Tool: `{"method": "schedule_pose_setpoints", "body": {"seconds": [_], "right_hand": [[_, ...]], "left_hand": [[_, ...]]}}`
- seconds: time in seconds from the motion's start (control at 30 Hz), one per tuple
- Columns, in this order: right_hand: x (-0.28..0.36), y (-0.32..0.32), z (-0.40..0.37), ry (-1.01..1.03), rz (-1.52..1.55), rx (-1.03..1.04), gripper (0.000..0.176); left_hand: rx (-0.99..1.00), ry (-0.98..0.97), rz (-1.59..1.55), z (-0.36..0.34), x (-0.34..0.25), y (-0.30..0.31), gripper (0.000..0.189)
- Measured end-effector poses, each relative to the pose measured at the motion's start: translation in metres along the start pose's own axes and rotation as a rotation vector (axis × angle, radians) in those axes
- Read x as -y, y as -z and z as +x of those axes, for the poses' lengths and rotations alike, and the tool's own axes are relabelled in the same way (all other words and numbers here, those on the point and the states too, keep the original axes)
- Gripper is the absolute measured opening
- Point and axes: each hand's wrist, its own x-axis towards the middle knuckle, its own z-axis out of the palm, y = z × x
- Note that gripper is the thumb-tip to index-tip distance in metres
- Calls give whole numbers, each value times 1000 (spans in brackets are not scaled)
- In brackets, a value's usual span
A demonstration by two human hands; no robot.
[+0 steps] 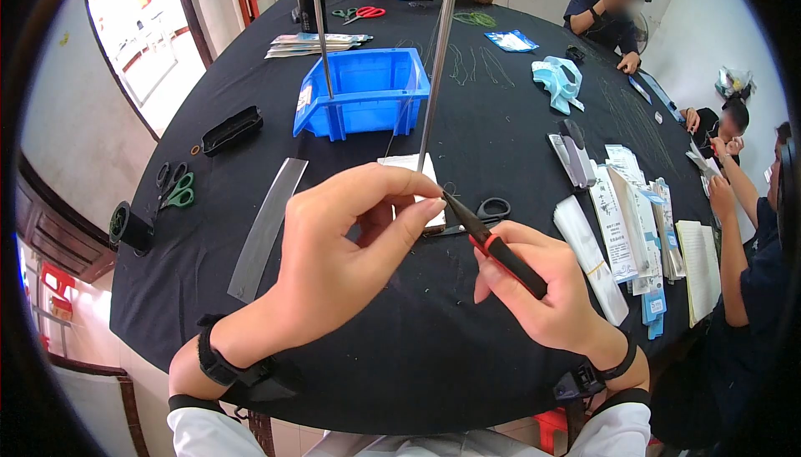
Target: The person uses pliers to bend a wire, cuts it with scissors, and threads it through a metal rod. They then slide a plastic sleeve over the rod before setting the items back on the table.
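My right hand is wrapped round needle-nose pliers with black and red handles; their dark jaws point up and left. The fingertips of my left hand are pinched together right at the pliers' tip. What they hold is too small to make out. Just behind my fingers stands a shiny metal rod. Partly hidden under my left hand lies a white block. Black scissors rest on the cloth behind the pliers.
Ahead is a blue bin, a second thin rod beside it. On the left lie a grey strip, green-handled scissors and a black case. A stapler and printed packets lie right. Other people sit around the table.
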Motion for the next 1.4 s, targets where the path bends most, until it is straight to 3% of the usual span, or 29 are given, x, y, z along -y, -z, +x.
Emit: {"method": "schedule_pose_setpoints", "body": {"seconds": [0.13, 0.33, 0.63, 0.83, 0.93, 1.13, 1.23, 1.4], "right_hand": [[7, 5, -1, -55, 45, 38, 23], [7, 9, -2, 7, 8, 105, 16], [-1, 6, -1, 97, 89, 98, 13], [6, 8, -3, 38, 5, 113, 9], [3, 15, -2, 63, 66, 213, 9], [7, 21, 3, 45, 161, 247, 14], [-2, 21, 4, 155, 164, 254, 10], [-1, 24, 2, 142, 93, 249, 12]], "left_hand": [[97, -68, -13, 6, 2, 8, 27], [133, -182, 24, 10, 8, 10, 23], [135, 43, -441, 4, 9, -3, 20], [170, -8, -277, 6, 4, 2, 22], [188, -279, -33, 12, 10, 9, 24], [115, -483, 168, 9, -6, 16, 27], [149, -434, 173, 9, -8, 17, 27], [146, -373, 106, 9, -4, 14, 26]]}}
